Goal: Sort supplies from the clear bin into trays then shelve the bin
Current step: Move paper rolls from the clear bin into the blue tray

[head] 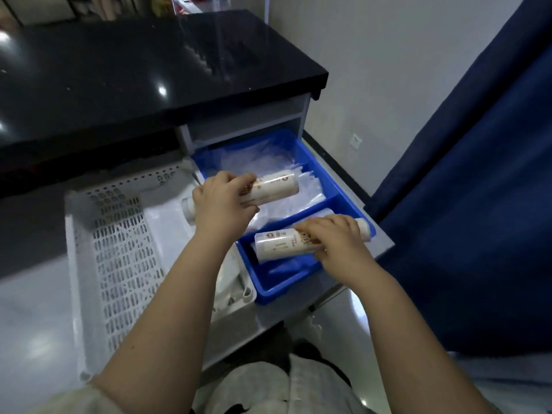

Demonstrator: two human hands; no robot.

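Head view: at mid-frame the left hand (pixel 222 201) is closed around a white roll (pixel 270 188) of wrapped supplies, holding it on its side above the far compartment of the blue tray (pixel 343 201). Lower and to the right, the right hand (pixel 337 237) grips a second roll (pixel 283 245) with its fingers curled over the top; this roll lies across the near compartment of the same tray, its printed end pointing toward the left of the frame. A low blue divider separates the two compartments. The far compartment holds a heap of clear plastic bags (pixel 268 158); whether the upper roll touches them cannot be told. The tray sits on a grey pull-out shelf (pixel 385 240) under a glossy black counter (pixel 149 70) that fills the upper left of the frame. Just left of the tray is a white perforated bin (pixel 119 249), its slotted wall facing the camera; another white cylinder (pixel 188 209) shows inside it, partly hidden behind the left hand. A dark blue curtain (pixel 478 204) hangs along the right edge of the frame, and a pale wall (pixel 373 70) rises behind the counter.
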